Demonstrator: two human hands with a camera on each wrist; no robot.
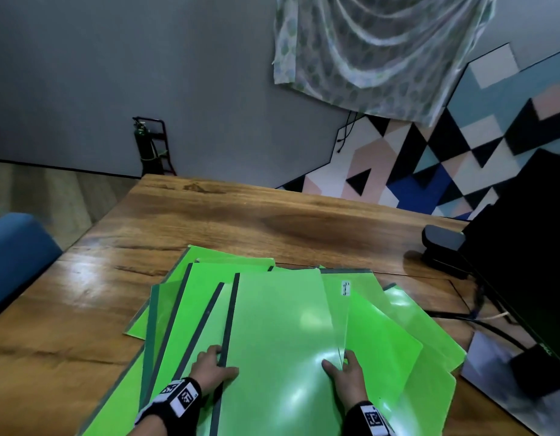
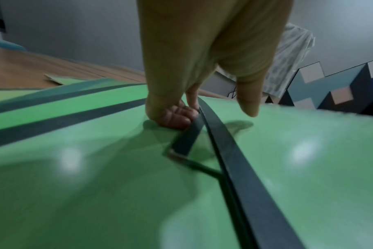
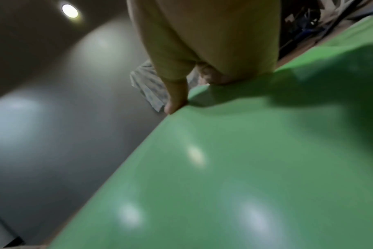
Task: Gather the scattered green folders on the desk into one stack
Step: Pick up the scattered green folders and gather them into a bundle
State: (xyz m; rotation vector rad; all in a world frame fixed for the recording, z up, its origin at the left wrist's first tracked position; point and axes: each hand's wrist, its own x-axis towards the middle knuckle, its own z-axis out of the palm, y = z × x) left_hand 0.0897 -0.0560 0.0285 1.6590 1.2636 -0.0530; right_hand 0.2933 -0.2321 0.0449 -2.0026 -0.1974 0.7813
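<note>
Several green folders with dark spines lie fanned and overlapping on the wooden desk (image 1: 240, 221). The top folder (image 1: 278, 341) sits in the middle of the pile, lengthwise away from me. My left hand (image 1: 225, 360) grips its dark spine (image 2: 221, 148), fingers (image 2: 172, 118) curled at the spine's left side and thumb over the cover. My right hand (image 1: 336, 360) pinches the same folder's right edge, thumb on top and fingers tucked under. In the right wrist view, the right hand (image 3: 194, 92) holds the edge of that green cover (image 3: 245, 160). The other folders (image 1: 184, 309) spread out to both sides beneath.
A black monitor (image 1: 524, 247) stands at the desk's right, with a dark base (image 1: 442, 243) and cables (image 1: 480, 319) beside it. A glossy grey sheet (image 1: 499, 372) lies at the near right. A blue chair (image 1: 17, 256) is off the desk's left edge.
</note>
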